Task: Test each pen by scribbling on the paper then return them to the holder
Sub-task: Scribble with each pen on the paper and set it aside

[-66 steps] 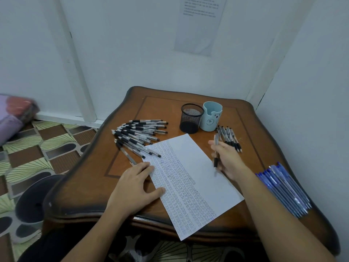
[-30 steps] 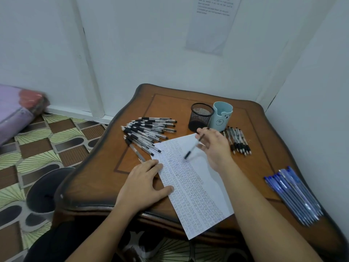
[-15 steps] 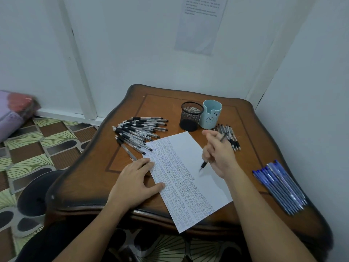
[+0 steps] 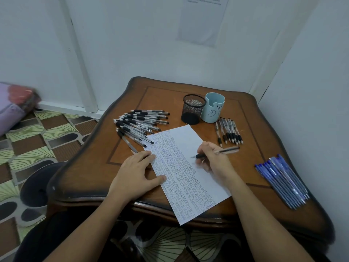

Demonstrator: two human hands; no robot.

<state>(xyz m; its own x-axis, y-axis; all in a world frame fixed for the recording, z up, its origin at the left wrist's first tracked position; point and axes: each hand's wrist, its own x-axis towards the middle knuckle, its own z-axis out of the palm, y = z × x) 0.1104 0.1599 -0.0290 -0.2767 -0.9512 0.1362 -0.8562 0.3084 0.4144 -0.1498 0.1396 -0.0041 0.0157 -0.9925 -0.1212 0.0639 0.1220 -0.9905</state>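
Light, stiff pen, judged best taken at its black grip, is pinched there by right hand; flimsy paper is pinned by flat left hand at front edge of table.

pen: black grip, held slanted over paper
paper: left half scribbled
holder: black mesh, upright, far side
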